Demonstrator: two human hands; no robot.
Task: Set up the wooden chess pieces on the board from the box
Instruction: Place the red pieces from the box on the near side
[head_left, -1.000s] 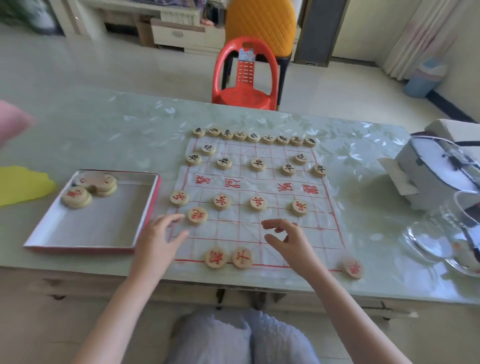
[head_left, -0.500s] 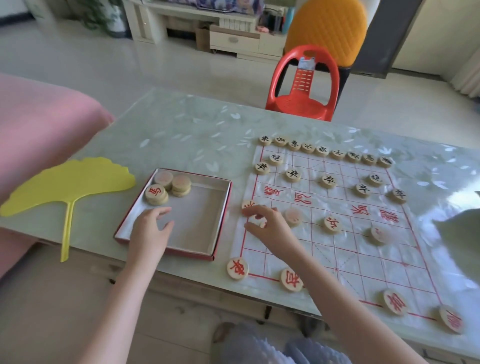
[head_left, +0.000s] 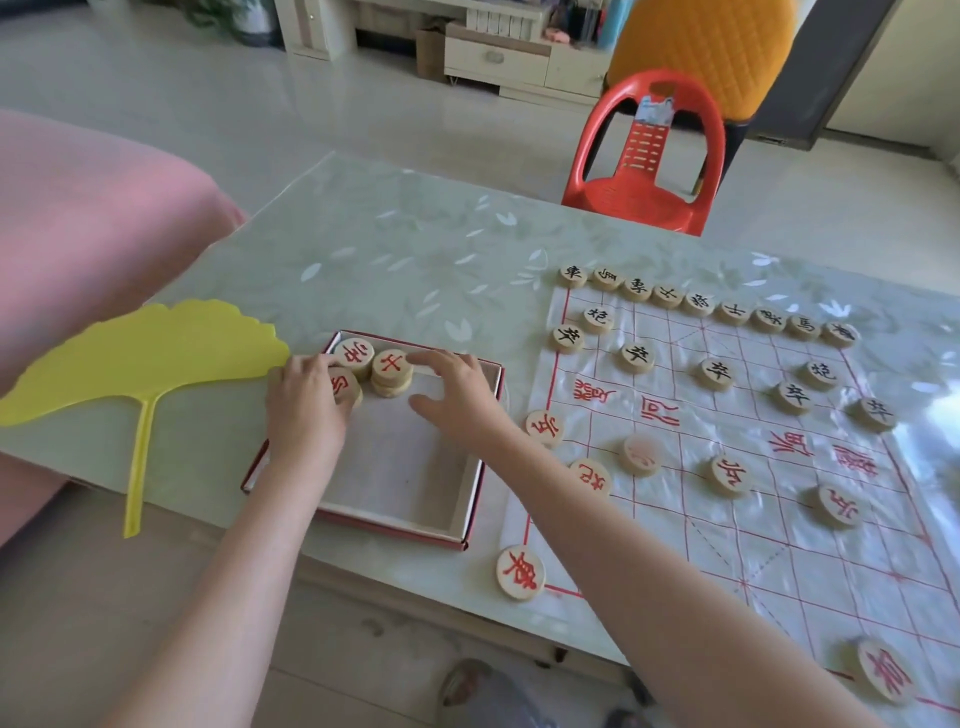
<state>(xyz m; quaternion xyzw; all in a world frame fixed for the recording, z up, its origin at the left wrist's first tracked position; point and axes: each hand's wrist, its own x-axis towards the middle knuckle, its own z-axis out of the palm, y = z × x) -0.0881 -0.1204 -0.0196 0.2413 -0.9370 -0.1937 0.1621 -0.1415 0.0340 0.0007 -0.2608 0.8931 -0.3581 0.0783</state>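
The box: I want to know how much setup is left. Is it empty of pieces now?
No, several red-lettered wooden pieces sit stacked in the far left corner of the box.

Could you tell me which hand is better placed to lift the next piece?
Probably the left hand: its fingers curl round a piece in the box; the right hand hovers open.

On the table (head_left: 395, 249), the box (head_left: 405, 467) lies left of the board (head_left: 779, 519), with the fan (head_left: 145, 348) left of the box. 3 stacks (head_left: 392, 374) of pieces sit in the box's far left corner. A row (head_left: 701, 304) of 9 lines the board's far edge. A chair (head_left: 639, 202) stands behind the table.
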